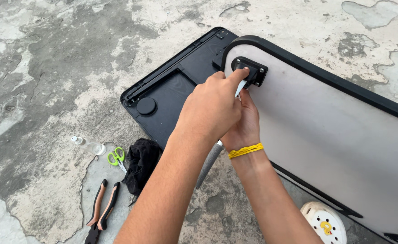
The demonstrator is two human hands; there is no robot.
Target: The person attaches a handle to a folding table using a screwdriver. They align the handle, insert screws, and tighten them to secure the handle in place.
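A large white panel (325, 135) with a black rim lies on the concrete floor. A black square bracket (255, 72) is fixed near its rounded corner. My left hand (210, 110) reaches over to the bracket, its index fingertip on the bracket's edge. It seems closed around a slim tool whose pale tip (239, 88) meets the bracket and whose grey handle (208, 165) sticks out below the wrist. My right hand (245, 124), with a yellow thread band at the wrist, sits just under the bracket, mostly hidden behind the left hand.
A black plastic base (171, 86) lies under the panel's corner. On the floor to the left are a small clear bottle (88, 146), green-handled scissors (116, 157), a black cloth (142, 162) and orange-and-black pliers (101, 208). A white round object (324, 222) sits at bottom right.
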